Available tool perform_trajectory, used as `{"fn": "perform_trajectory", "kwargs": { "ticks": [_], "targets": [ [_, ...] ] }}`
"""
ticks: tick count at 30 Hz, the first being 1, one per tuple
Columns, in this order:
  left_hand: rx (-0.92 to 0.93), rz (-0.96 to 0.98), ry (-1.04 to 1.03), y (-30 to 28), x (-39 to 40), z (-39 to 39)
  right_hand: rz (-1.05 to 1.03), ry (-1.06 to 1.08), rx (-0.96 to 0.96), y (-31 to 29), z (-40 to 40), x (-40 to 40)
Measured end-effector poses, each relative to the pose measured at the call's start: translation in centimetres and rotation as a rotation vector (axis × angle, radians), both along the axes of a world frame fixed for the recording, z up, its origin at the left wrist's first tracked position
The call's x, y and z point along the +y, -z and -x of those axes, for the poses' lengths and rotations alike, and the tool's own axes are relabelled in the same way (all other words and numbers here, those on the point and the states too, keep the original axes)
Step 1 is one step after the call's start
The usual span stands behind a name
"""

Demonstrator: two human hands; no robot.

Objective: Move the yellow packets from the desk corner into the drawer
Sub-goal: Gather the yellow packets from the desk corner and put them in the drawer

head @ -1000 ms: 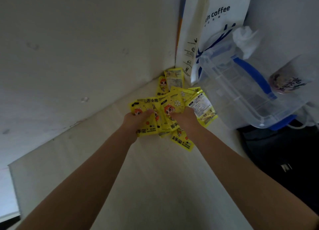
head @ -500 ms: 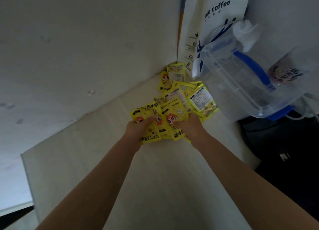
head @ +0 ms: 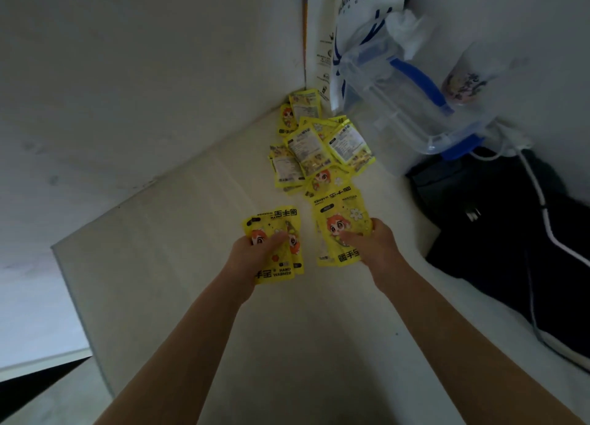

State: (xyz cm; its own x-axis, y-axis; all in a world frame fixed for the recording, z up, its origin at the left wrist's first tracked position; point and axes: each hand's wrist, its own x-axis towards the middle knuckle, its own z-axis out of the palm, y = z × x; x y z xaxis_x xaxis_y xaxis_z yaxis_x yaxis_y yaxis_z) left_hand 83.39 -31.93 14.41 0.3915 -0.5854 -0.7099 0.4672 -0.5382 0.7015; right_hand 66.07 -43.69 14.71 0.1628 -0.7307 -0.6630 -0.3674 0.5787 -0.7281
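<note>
Head view: left hand (head: 255, 252) and right hand (head: 372, 244) each pinch packets (head: 319, 151). Advice: keep thumbs firm on stacks; carry level off bench (head: 191, 297).

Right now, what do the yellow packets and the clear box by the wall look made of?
Yellow packets: glossy printed plastic film, judging by sheen and crinkled edges. Clear box: translucent rigid plastic with blue clips; the bag behind shows through its walls.

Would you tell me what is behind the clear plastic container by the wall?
Behind the clear plastic container stands a white coffee bag, with crumpled white tissue near its top. The bag's lower part is covered.
</note>
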Motion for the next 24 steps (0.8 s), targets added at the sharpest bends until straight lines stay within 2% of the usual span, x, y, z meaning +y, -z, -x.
{"fn": "perform_trajectory", "kwargs": {
  "ticks": [6,18,24],
  "targets": [
    [0.060,0.021,0.146,0.0,3.5,2.4,-0.029,0.136,-0.012,0.1,4.2,5.9],
    [0.006,0.010,0.453,0.5,11.7,4.9,-0.036,0.503,-0.104,0.0,8.7,20.7],
    [-0.019,-0.003,0.570,-0.2,13.4,8.9,0.005,0.673,-0.119,-0.2,12.6,27.3]
  ]
}}
